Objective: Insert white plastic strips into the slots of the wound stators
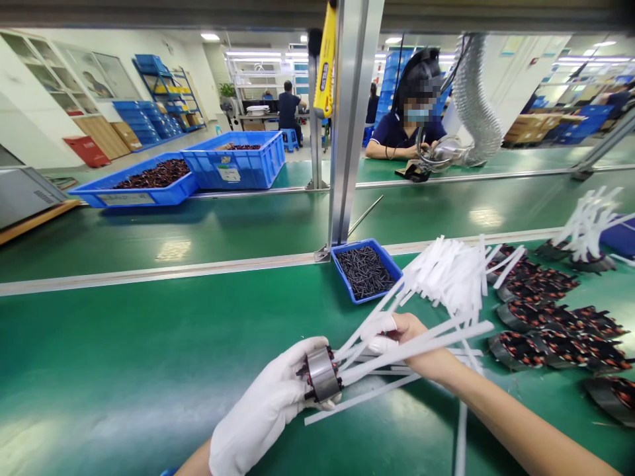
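My left hand (268,403), in a white glove, is closed around a motor stator (321,374) with a bare metal outer ring. Several white strips (421,347) fan out to the right from the stator's end. My right hand (391,332), with white coverings on its fingers, is closed among these strips, just right of the stator. It pinches a white strip, though its fingertips are partly hidden. Beyond the right hand lies a heap of loose white strips (446,274). Others lie on the green bench beneath my wrist.
A small blue tray (342,272) of short black pieces stands by the metal post (350,132). Rows of stators (540,311) fill the right side. Blue bins (248,162) stand across the bench at left. A masked co-worker (401,135) sits opposite. A yellow cutter (326,66) hangs overhead.
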Motion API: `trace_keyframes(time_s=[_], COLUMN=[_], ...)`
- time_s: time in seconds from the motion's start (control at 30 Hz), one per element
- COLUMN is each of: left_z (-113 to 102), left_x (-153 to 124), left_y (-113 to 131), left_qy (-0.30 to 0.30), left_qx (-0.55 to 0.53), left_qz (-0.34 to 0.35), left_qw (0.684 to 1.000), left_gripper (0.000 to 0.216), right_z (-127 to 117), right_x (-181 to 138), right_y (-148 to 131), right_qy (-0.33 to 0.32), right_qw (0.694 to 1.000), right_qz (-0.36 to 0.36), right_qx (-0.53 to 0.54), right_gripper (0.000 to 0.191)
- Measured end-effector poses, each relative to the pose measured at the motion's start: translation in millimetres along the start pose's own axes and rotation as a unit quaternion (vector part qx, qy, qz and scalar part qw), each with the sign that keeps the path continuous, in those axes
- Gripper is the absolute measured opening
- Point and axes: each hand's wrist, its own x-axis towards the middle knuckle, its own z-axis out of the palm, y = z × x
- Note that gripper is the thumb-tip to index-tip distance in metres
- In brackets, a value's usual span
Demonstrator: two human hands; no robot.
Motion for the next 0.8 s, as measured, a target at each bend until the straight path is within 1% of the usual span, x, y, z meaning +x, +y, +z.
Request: trace_keyframes(time_s=[0.07, 0.17, 0.27, 0.33, 0.47, 0.6, 0.8], left_z=[0.5, 1.7, 4.0, 5.6, 6.6, 8.2, 18.5], left_x=[0.7, 1.5, 0.7, 0.0, 2.3, 9.0, 7.5], left_y=[0.1, -2.0, -5.9, -8.5, -15.2, -21.8, -17.3], left_qy=[-0.009, -0.027, -0.038, -0.038, -0.004, 0.04, 0.089], left_qx=[-0.003, -0.026, -0.054, -0.042, 0.017, 0.067, 0.096], left_qz=[-0.009, -0.015, -0.015, -0.019, -0.005, 0.001, 0.006], left_qw=[1.0, 0.999, 0.998, 0.998, 1.0, 0.997, 0.991], left_gripper=[0.05, 0.057, 0.057, 0.053, 0.045, 0.046, 0.049], right_z=[1.2, 7.8, 19.4, 26.7, 33.6, 35.0, 38.2], right_x=[0.3, 0.3, -0.4, -1.0, -2.1, -4.4, -9.6], right_y=[-0.3, -2.3, -1.7, 0.3, 0.8, -6.3, -13.3], right_qy=[-0.018, -0.036, -0.028, -0.02, -0.017, -0.015, -0.02], right_qw=[1.0, 0.999, 1.0, 1.0, 1.0, 0.998, 0.996], right_qz=[0.008, 0.009, 0.012, 0.017, 0.022, 0.019, 0.013], right_qx=[0.022, 0.007, 0.008, 0.015, -0.012, -0.05, -0.083], right_gripper=[0.009, 0.008, 0.005, 0.004, 0.005, 0.004, 0.01])
